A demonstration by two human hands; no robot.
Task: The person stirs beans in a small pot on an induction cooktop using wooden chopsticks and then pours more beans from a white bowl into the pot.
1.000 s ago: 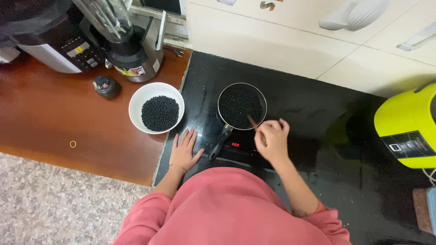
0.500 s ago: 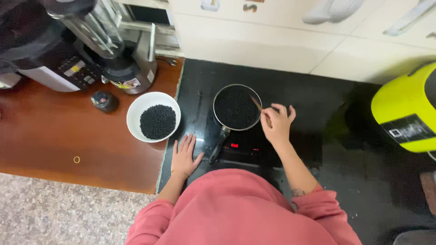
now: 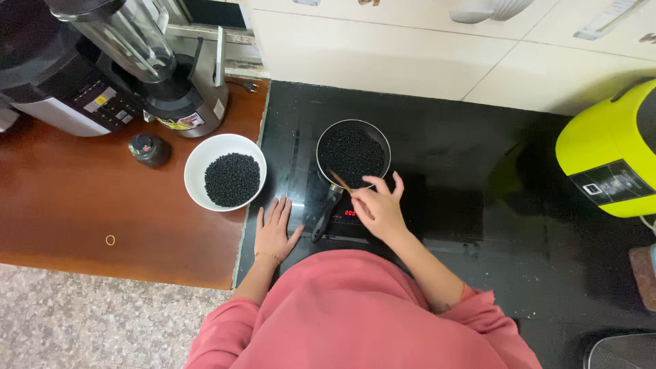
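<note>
A person in a pink top stands at a black cooktop [image 3: 478, 157], the right hand [image 3: 380, 208] clenched around a thin wooden stirrer [image 3: 339, 181] whose tip dips into a small saucepan [image 3: 353, 154] filled with dark beans. The pan sits above the glowing red display, its black handle angled toward the left hand [image 3: 274, 231], which lies flat and released on the cooktop's edge, holding nothing. Just left, on the reddish wooden desk [image 3: 61, 205], a white bowl [image 3: 225, 172] holds more dark beans, near a blender [image 3: 164, 75] and a small black lid [image 3: 149, 148]. A lime-green appliance [image 3: 608, 150] stands at far right.
</note>
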